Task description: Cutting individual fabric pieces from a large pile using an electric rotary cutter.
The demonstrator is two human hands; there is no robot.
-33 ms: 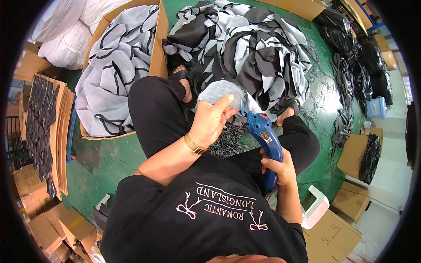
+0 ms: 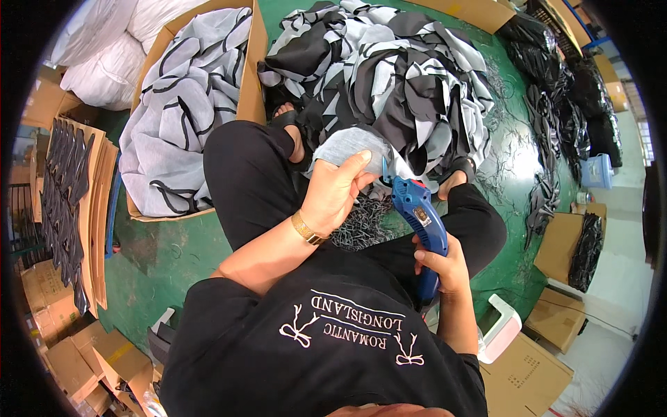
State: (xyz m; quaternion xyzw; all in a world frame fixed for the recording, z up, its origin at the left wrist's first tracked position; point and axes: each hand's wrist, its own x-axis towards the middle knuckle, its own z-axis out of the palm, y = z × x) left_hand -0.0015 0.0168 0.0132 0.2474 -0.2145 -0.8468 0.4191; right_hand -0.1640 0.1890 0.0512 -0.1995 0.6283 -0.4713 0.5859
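My left hand (image 2: 338,189), with a gold watch-like band on its wrist, pinches a light grey fabric piece (image 2: 353,144) between thumb and fingers. My right hand (image 2: 445,265) is wrapped round the handle of blue electric scissors (image 2: 421,214). Their narrow blade tip meets the right edge of the grey piece, close to my left fingertips. Beyond the hands, a large heap of grey and black fabric pieces (image 2: 396,83) lies on the floor between my feet. A mound of thin dark trimmings (image 2: 360,224) sits below the hands, between my legs.
At the left stands an open cardboard box (image 2: 252,83) filled with grey, black-edged fabric (image 2: 191,115). White sacks (image 2: 104,76) lie behind it. Black plastic bags (image 2: 531,45) and a pale blue bin (image 2: 596,171) line the right side. Scraps litter the green floor (image 2: 506,240).
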